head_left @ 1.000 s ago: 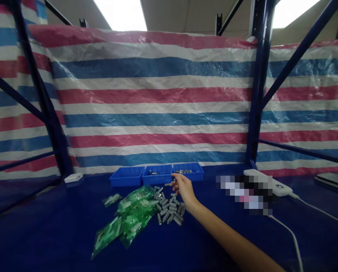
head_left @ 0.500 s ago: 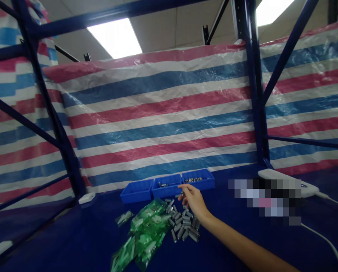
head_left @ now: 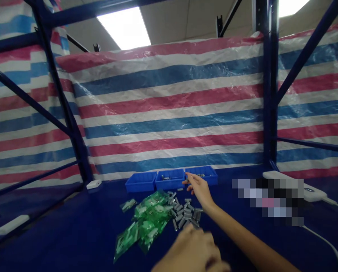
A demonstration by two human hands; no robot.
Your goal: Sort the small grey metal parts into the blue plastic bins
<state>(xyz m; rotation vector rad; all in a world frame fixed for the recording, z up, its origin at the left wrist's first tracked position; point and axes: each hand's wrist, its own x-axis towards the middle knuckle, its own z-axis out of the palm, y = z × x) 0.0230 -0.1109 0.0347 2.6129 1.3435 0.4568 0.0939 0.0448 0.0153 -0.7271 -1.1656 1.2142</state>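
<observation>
My right hand (head_left: 200, 190) is over the front edge of the blue bins, its thumb and fingers pinched on a small metal piece (head_left: 187, 181) too small to name. At the bottom of the view my left hand (head_left: 191, 249) is smeared by motion, back toward me, its fingers mostly hidden. Between the hands and to the left lies a loose pile of short silver metal cylinders (head_left: 182, 211). Beside it is a heap of green-tinted plastic bags (head_left: 152, 213) with pale pieces inside.
Three blue bins stand in a row: the left bin (head_left: 140, 185) shows nothing inside, the middle bin (head_left: 170, 184) and right bin (head_left: 211, 179) hold small metal parts. A white device (head_left: 313, 193) with a cable lies right. Blue posts (head_left: 270, 94) and striped sheeting (head_left: 171, 102) enclose the table.
My left hand has come into view at the bottom. My right hand has moved up toward the right bin, still pinching the small piece. The whole view has shifted slightly.
</observation>
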